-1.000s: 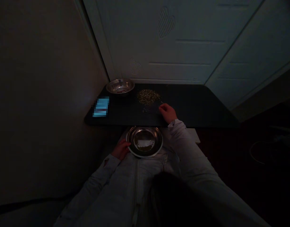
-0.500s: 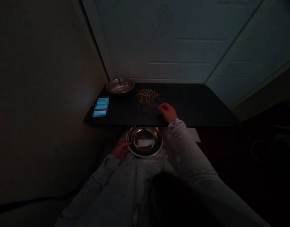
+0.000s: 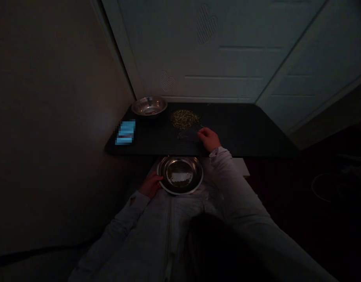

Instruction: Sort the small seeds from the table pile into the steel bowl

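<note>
A heap of small greenish-brown grains (image 3: 185,119) lies on the black table (image 3: 242,137), with a few stray grains and a dark patch (image 3: 187,134) nearer the front. My right hand (image 3: 210,139) rests on the table just right of that patch, fingers closed on a thin metal tool (image 3: 201,126), perhaps tweezers. My left hand (image 3: 151,185) is below the table edge, gripping the rim of a steel bowl (image 3: 180,191) in my lap. Scattered grains lie in that bowl, beside a pale glare.
A second steel bowl (image 3: 149,105) stands at the table's far left corner. A blurred bright blue rectangle (image 3: 126,132), perhaps a phone, lies near the left edge. A wall (image 3: 51,117) runs along the left and a white panelled door (image 3: 215,58) stands behind the table.
</note>
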The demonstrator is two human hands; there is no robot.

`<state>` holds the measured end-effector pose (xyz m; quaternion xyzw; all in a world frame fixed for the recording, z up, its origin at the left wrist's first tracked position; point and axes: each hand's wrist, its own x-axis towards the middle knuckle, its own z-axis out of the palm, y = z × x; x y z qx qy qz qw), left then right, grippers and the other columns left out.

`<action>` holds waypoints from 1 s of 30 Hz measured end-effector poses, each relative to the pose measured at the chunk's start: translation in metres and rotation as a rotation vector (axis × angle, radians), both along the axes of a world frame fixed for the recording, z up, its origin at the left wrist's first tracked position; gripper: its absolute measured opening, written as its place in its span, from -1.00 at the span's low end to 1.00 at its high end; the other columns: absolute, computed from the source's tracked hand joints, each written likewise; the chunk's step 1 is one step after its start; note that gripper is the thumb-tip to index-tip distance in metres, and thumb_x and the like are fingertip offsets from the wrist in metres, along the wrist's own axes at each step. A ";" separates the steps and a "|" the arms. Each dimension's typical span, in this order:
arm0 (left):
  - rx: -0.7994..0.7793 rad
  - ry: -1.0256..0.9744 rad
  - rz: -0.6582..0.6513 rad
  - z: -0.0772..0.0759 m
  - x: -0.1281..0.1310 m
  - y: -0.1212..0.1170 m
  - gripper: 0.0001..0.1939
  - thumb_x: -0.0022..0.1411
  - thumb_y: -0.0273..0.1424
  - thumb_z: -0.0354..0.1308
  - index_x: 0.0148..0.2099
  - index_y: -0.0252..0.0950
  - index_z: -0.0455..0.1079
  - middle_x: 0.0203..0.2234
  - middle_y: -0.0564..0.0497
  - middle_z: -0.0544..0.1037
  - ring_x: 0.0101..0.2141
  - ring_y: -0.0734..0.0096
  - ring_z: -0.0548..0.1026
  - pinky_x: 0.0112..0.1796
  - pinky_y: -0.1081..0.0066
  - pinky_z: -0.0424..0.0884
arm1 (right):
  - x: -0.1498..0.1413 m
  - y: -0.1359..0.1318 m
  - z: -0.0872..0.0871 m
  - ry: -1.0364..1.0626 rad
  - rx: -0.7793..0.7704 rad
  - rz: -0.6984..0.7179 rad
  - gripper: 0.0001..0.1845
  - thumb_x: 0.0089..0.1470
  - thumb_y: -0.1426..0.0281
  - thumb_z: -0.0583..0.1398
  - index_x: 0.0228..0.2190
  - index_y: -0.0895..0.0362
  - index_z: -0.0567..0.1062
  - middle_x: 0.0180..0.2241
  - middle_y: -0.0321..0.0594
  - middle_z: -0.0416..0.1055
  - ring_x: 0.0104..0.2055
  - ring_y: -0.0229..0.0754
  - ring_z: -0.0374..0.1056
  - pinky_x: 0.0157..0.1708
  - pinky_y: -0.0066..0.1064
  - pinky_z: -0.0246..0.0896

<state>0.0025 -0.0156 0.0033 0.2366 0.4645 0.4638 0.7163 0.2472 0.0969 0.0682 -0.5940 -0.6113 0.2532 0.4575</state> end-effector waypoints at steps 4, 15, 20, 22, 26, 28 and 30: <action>-0.011 0.017 0.006 -0.001 0.000 0.000 -0.66 -0.28 -0.56 0.21 -0.31 -0.32 0.44 -0.51 0.03 0.54 -0.48 0.40 0.46 -0.49 0.49 0.34 | 0.001 0.000 0.000 -0.004 0.013 -0.016 -0.86 -0.16 0.32 0.07 -0.54 0.13 0.34 -0.58 -0.35 0.25 -0.47 -0.29 0.17 -0.38 -0.41 0.07; 0.015 0.005 -0.003 -0.003 -0.001 0.001 -0.66 -0.28 -0.55 0.23 -0.31 -0.32 0.44 -0.55 0.04 0.51 -0.52 0.41 0.44 -0.51 0.48 0.31 | 0.000 0.000 0.000 0.012 -0.027 0.031 -0.88 -0.19 0.33 0.07 -0.56 0.13 0.33 -0.59 -0.36 0.25 -0.49 -0.29 0.16 -0.41 -0.42 0.04; 0.010 0.008 -0.005 -0.004 -0.002 0.001 -0.68 -0.28 -0.55 0.23 -0.33 -0.32 0.43 -0.52 0.03 0.52 -0.47 0.38 0.45 -0.47 0.47 0.33 | 0.001 -0.001 0.000 0.036 -0.023 0.049 -0.87 -0.18 0.32 0.08 -0.56 0.12 0.34 -0.61 -0.37 0.24 -0.50 -0.29 0.16 -0.42 -0.42 0.04; 0.018 0.016 -0.014 -0.003 -0.002 0.001 -0.68 -0.27 -0.54 0.22 -0.32 -0.32 0.43 -0.52 0.02 0.52 -0.45 0.37 0.46 -0.45 0.47 0.34 | 0.001 -0.001 0.000 0.034 -0.013 0.029 -0.87 -0.18 0.32 0.08 -0.56 0.13 0.34 -0.61 -0.37 0.23 -0.49 -0.29 0.17 -0.41 -0.42 0.05; 0.035 0.004 -0.017 -0.002 -0.001 0.000 -0.64 -0.25 -0.55 0.21 -0.27 -0.31 0.43 -0.49 0.02 0.53 -0.43 0.37 0.46 -0.43 0.47 0.35 | 0.001 0.000 -0.001 0.010 -0.003 0.008 -0.86 -0.17 0.31 0.07 -0.55 0.12 0.34 -0.60 -0.36 0.25 -0.48 -0.29 0.17 -0.40 -0.42 0.06; 0.029 -0.001 -0.019 -0.002 -0.001 0.000 -0.65 -0.26 -0.55 0.21 -0.28 -0.31 0.44 -0.48 0.01 0.54 -0.43 0.36 0.47 -0.43 0.46 0.35 | 0.001 0.000 -0.001 -0.007 -0.001 0.013 -0.86 -0.16 0.31 0.07 -0.55 0.12 0.35 -0.60 -0.36 0.26 -0.49 -0.29 0.17 -0.41 -0.42 0.07; 0.025 -0.003 -0.020 -0.002 -0.001 0.000 -0.68 -0.26 -0.56 0.21 -0.32 -0.31 0.45 -0.50 0.02 0.54 -0.45 0.37 0.46 -0.46 0.47 0.34 | 0.000 0.000 -0.002 -0.027 -0.005 0.017 -0.86 -0.16 0.32 0.07 -0.55 0.13 0.36 -0.60 -0.36 0.26 -0.49 -0.29 0.18 -0.41 -0.42 0.06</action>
